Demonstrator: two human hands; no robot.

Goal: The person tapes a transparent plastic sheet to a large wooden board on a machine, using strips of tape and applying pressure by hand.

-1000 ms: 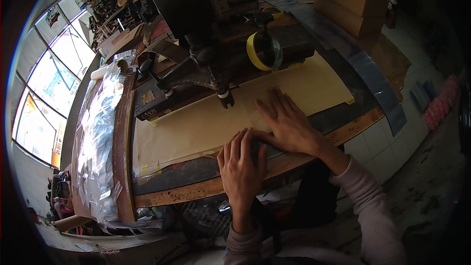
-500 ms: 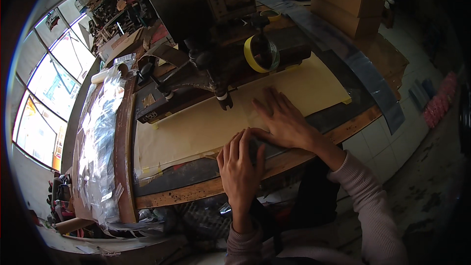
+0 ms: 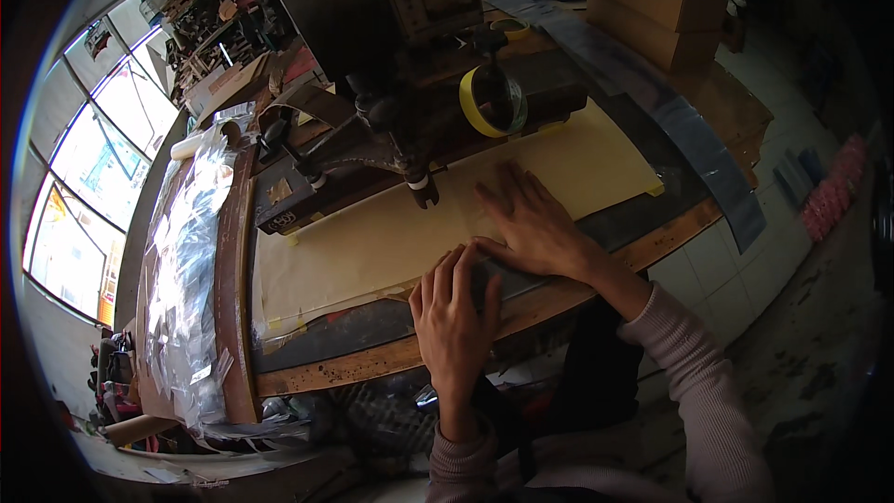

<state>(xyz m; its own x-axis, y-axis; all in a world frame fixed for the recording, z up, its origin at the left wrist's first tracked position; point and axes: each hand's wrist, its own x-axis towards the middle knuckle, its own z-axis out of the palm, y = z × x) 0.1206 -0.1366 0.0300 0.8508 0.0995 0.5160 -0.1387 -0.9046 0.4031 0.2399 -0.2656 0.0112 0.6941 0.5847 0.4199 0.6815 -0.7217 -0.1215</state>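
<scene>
A long pale yellow sheet [image 3: 372,256] lies across the dark worktop, with bits of yellow tape at its corners. My right hand [image 3: 538,228] rests flat on it, fingers stretched and spread, holding nothing. At the sheet's near edge is my left hand [image 3: 453,312], palm down with fingers extended and the thumb apart. The left fingertips are close to the right thumb; whether they touch I cannot tell. Just beyond my hands, the dark metal head of a machine [image 3: 424,188] hangs over the sheet. A roll of yellow tape [image 3: 472,102] hangs behind it.
A wooden strip [image 3: 372,357] edges the worktop in front. Shiny clear plastic film [image 3: 191,270] covers a board at the left. Cardboard boxes [image 3: 652,14] stand at the back right, beside a long bluish-grey plastic strip [image 3: 684,121]. A pink bundle [image 3: 833,191] is farther right.
</scene>
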